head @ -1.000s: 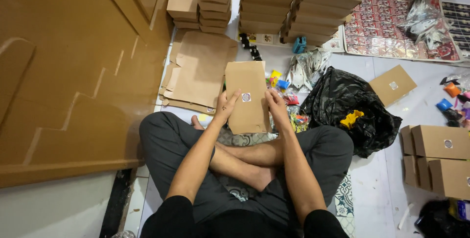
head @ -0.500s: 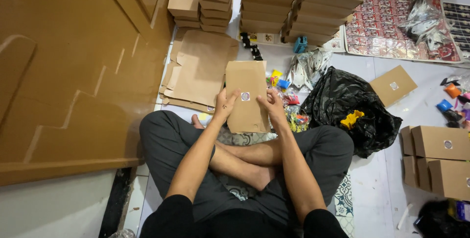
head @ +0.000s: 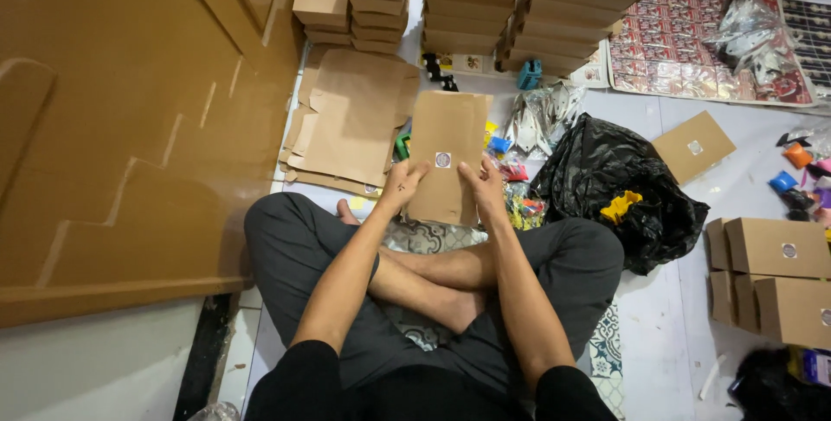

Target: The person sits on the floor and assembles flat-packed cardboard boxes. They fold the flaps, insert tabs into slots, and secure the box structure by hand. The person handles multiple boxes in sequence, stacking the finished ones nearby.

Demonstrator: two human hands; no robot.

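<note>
1. Head view: left hand (head: pixel 400 186) and right hand (head: pixel 481 187) both clamp the lower edge of a flat brown cardboard box (head: pixel 447 154), thumbs on its face, fingers behind and hidden. Box is held upright-ish over the crossed legs, a small round sticker (head: pixel 443 160) near the middle of its face.
2. Grip sits low on the box, top half unsupported; judgement: it could flop or bend forward if the thumbs ease off.
3. Just beyond the box: a scatter of small coloured toys (head: pixel 511 170) on the floor, and clear plastic bags (head: pixel 541 114) bunched behind them. Judgement: a dropped box would land on these and knock them about.
4. Left of the box: pile of flat unfolded cardboard blanks (head: pixel 346 127), near the left hand but not touching.
5. Right: black plastic bag (head: pixel 619 183) with a yellow piece (head: pixel 621 205) showing, close beside the right knee. Judgement: elbow swing could snag it.
6. Farther out: stacks of folded brown boxes (head: pixel 511 6) along the top, made-up boxes (head: pixel 770 269) at far right, one loose flat box (head: pixel 692 146) on the white floor (head: pixel 744 187), printed sheet (head: pixel 675 40) top right.
7. Large brown wooden panel (head: pixel 112 144) fills the left side.
</note>
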